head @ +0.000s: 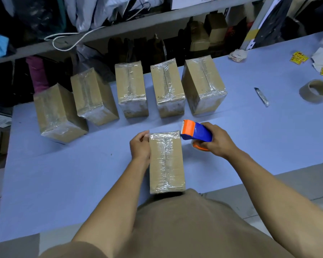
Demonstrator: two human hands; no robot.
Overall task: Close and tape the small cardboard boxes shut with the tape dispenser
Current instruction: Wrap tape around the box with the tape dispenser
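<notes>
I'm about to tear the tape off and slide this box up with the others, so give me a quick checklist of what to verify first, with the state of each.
1. Centre seam of the box in hand taped end to end: ok.
2. Tape across its far edge: ok, a strip runs the full width.
3. Left hand steadying the box: ok, gripping the far left corner.
4. Right hand in control of the tape dispenser: ok, dispenser sits at the far right corner.
5. Tape already cut from the dispenser: cannot tell.
6. Room in the row of taped boxes: ok, bare table lies to its right.
</notes>
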